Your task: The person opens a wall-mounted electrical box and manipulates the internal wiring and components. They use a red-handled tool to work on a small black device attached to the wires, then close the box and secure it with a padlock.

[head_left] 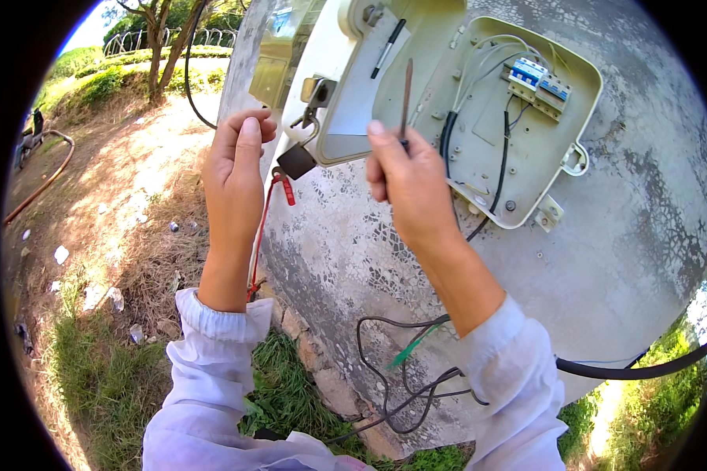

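Plainly, right hand grips screwdriver — apparently clear of lid rim.

1. A grey concrete wall, its surface mottled and covered in fine cracks.
2. Loops of thin dark cable against the lower part of the wall, with a green strip beside them.
3. A thick black cable curving toward the right edge.
4. Rough stones along the wall's foot, bordered by green grass.
5. Sunlit brown ground at left, dotted with pale scraps.
6. A brownish hose, bent, near the left rim.
7. A tree and a pale railing behind.
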